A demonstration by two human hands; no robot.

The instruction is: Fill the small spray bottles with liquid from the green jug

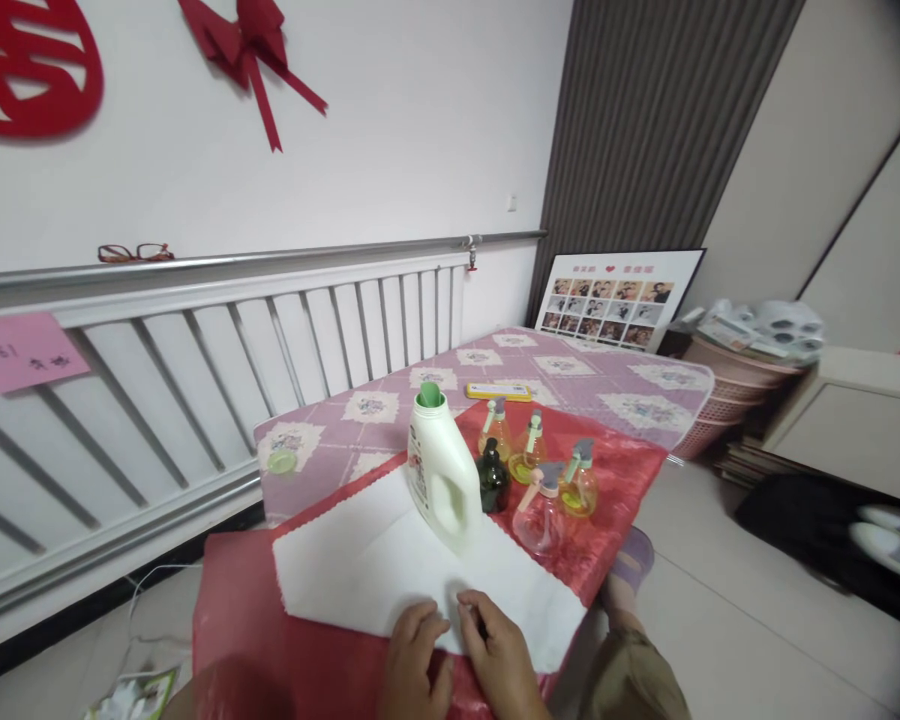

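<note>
Both my hands rest at the near edge of a white cloth (360, 560) spread over a red table cover (270, 640). My left hand (414, 660) lies on the cloth edge with fingers curled down. My right hand (499, 650) sits beside it, its fingers bent and pinching the cloth edge. A white detergent jug (442, 480) with a green cap stands on the cloth just beyond my hands. Behind it are a dark bottle (492, 478) and several small spray bottles (562, 495), yellow and pink.
A purple patterned cover (570, 370) extends behind the red one, with a yellow flat object (498, 391) and a green lid (281, 461) on it. A white radiator (195, 370) runs along the left wall. Pink baskets (727, 390), a framed photo board (615, 300) and a cabinet (855, 420) stand right.
</note>
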